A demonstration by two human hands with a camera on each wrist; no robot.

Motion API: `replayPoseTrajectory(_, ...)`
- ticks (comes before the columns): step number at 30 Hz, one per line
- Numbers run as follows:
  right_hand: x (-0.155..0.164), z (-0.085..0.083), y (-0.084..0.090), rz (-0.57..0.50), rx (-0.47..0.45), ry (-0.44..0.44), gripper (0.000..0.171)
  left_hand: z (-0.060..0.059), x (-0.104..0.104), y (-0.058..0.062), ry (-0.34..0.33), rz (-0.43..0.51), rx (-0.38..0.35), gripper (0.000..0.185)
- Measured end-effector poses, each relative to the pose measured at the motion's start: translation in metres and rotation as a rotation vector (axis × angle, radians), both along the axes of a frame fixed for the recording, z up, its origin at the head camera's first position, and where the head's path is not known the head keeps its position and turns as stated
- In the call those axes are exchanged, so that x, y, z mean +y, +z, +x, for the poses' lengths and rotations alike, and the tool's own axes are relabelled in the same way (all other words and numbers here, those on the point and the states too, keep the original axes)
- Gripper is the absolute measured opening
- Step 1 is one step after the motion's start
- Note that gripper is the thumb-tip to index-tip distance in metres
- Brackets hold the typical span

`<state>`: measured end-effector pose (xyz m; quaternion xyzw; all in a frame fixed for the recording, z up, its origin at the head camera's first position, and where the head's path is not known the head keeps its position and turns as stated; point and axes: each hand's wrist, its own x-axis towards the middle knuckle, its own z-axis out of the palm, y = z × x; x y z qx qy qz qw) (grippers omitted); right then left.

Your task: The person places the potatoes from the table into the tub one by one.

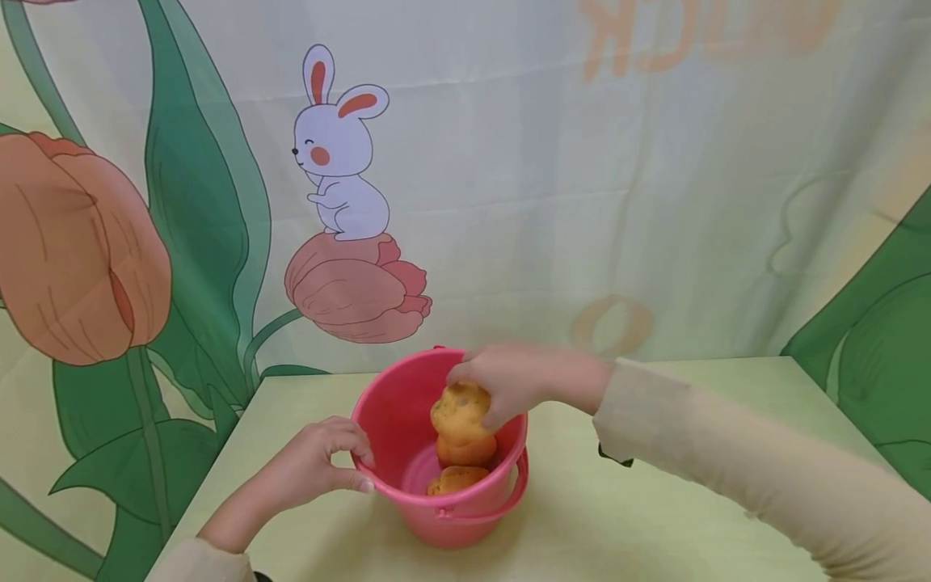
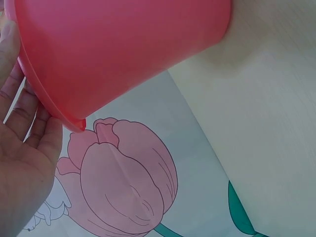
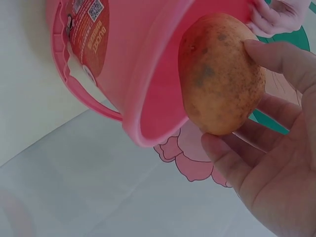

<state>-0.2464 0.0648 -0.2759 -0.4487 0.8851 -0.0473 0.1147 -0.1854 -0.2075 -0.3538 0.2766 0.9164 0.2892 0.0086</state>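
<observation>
Your right hand (image 1: 509, 384) grips a mango (image 1: 460, 411) over the bucket (image 1: 407, 404) near the worktop's front edge; two fruits lie inside already. Left hand (image 1: 320, 461) pinches the rim.

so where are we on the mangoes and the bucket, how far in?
Done: two mangoes already lie in the pink bucket. In hand: the right hand holds a third mango at the rim, whether going in or coming out is unclear, while the left hand steadies the wall. Left: no loose fruit shows on the table.
</observation>
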Motion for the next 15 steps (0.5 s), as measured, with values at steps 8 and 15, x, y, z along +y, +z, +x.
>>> replayPoseTrajectory(8,-0.008,-0.002,-0.007,0.005,-0.01,0.015,0.051,0.0,0.001,0.001,0.008,-0.01,-0.012,0.022)
replayPoseTrajectory(15,-0.013,-0.002,-0.012,0.017,-0.011,0.009,0.054,0.0,0.0,0.001,0.001,-0.007,0.003,0.02)
